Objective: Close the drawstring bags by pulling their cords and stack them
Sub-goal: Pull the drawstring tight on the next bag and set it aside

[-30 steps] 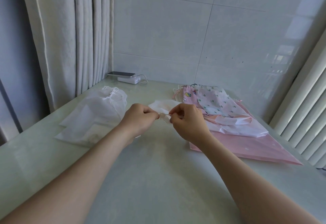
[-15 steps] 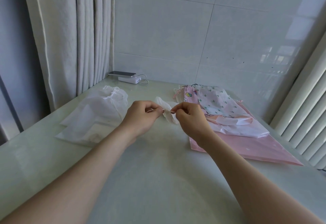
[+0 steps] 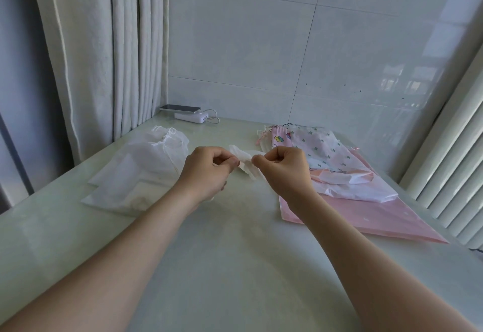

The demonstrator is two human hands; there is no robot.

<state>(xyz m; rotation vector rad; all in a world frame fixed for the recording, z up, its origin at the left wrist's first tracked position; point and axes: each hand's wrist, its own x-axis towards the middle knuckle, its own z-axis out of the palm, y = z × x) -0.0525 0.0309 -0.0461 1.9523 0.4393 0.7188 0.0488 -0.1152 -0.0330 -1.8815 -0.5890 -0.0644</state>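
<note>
A small white drawstring bag (image 3: pixel 244 158) hangs between my two hands above the table's middle. My left hand (image 3: pixel 206 172) pinches it from the left with curled fingers, and my right hand (image 3: pixel 283 168) pinches it from the right. Its cords are too thin to make out. To the left lies a stack of white bags (image 3: pixel 138 172) with gathered necks. On the right lies a pile of bags (image 3: pixel 337 175): a large pink one at the bottom, a white one with green print and a small pink one with cartoon prints on top.
The pale green table (image 3: pixel 235 266) ends at a tiled wall. A phone on a white power bank (image 3: pixel 190 116) with a cable sits in the far left corner. Curtains (image 3: pixel 104 57) hang on the left, blinds (image 3: pixel 457 162) on the right.
My hands have lifted the small white bag slightly and drawn a little apart. The bag now shows crumpled and narrower between them. The two piles have not moved.
</note>
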